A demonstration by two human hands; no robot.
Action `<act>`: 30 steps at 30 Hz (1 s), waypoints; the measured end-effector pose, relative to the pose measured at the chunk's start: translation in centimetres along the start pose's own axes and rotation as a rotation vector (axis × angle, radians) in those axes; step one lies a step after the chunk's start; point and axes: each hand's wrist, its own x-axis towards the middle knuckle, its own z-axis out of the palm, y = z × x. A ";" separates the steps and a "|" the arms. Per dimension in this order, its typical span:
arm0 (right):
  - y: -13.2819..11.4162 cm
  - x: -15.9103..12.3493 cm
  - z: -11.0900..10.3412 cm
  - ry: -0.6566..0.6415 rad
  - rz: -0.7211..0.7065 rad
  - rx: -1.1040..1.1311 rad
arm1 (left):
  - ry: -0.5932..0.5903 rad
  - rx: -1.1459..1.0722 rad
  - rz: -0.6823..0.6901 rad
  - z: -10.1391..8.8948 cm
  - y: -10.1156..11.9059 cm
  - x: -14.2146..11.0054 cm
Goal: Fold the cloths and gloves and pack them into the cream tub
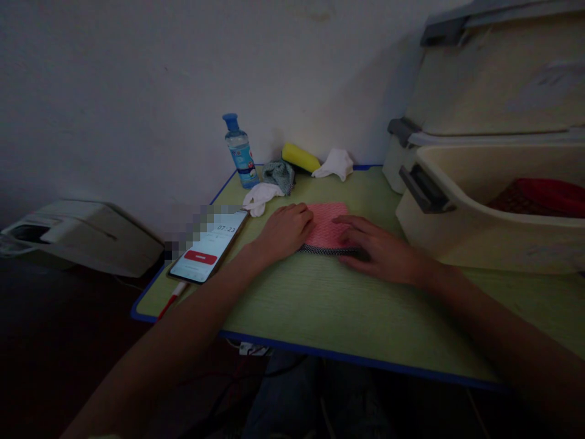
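A folded pink cloth (323,223) with a textured weave lies on the green tabletop, a black-and-white checked edge along its near side. My left hand (289,227) is at the cloth's left edge, its fingers curled down onto it and held close together; the fingertips are partly hidden. Over the right part of the cloth is my right hand (372,247), fingers apart and thumb stretched out toward the checked edge. Nothing is gripped in the right hand.
Left of my hands lies a phone (203,247) with a charging cable (171,300). Behind stand a blue bottle (242,155), white cloths (336,164), a grey-green cloth (280,175) and a yellow roll (300,157). An open cream bin (457,238) holding red items borders the right side.
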 end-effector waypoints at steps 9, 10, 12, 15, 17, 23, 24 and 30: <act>0.0 0.5 0.4 0.151 0.107 0.013 | 0.078 -0.155 -0.032 0.9 -0.4 0.3; 0.1 0.6 0.7 0.163 0.136 0.007 | 0.062 -0.152 -0.017 1.0 -0.5 0.2; 0.7 0.9 1.2 0.145 0.167 -0.023 | -0.011 -0.127 0.008 1.2 -0.6 0.1; 1.6 1.1 1.9 0.034 0.176 -0.081 | -0.150 -0.106 -0.004 1.4 -0.6 0.0; 2.1 1.1 2.1 -0.043 0.184 -0.104 | -0.205 -0.089 -0.012 1.5 -0.5 0.0; 2.5 0.8 2.3 -0.100 0.208 -0.115 | -0.194 -0.043 0.005 1.9 -0.4 -0.2; 2.5 0.7 2.2 -0.080 0.203 -0.112 | -0.170 -0.051 0.002 1.9 -0.5 -0.2; 1.4 0.0 0.4 0.049 -0.053 -0.008 | 0.141 -0.233 0.164 1.4 -1.1 -0.2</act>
